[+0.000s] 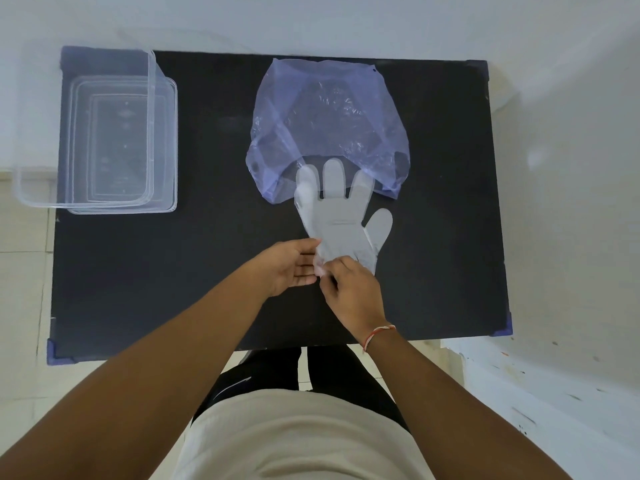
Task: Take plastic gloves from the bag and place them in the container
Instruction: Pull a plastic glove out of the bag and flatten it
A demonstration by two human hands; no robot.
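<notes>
A translucent plastic glove lies flat on the black table, fingertips pointing into the mouth of a bluish plastic bag behind it. My right hand pinches the glove's cuff at its near edge. My left hand rests beside the cuff, palm turned to the right, fingers straight and touching the glove's edge. A clear rectangular container stands at the table's far left corner; I see nothing inside it.
A clear lid lies under or beside the container, sticking out on its right. The table has blue corner guards. White wall lies behind, pale floor tiles to the left, a white surface at the lower right.
</notes>
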